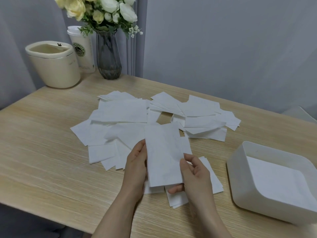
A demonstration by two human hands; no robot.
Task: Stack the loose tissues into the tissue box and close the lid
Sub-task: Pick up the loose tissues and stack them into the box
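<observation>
Several white folded tissues [127, 112] lie scattered over the middle of the wooden table [42, 152]. A small stack of tissues [163, 157] is held upright just above the table's front part. My left hand [137, 167] grips the stack's left edge. My right hand [193, 172] pinches its lower right edge, thumb on top and fingers underneath. More tissues [212, 179] lie under and beside my right hand. The white tissue box [240, 172] stands open at the right with a layer of tissues inside. No lid is in view.
At the table's back left stand a cream lidded bin [54, 66], a paper coffee cup [82, 50] and a grey glass vase [108, 55] with flowers. A grey wall and curtain run behind. The table's left side and front edge show bare wood.
</observation>
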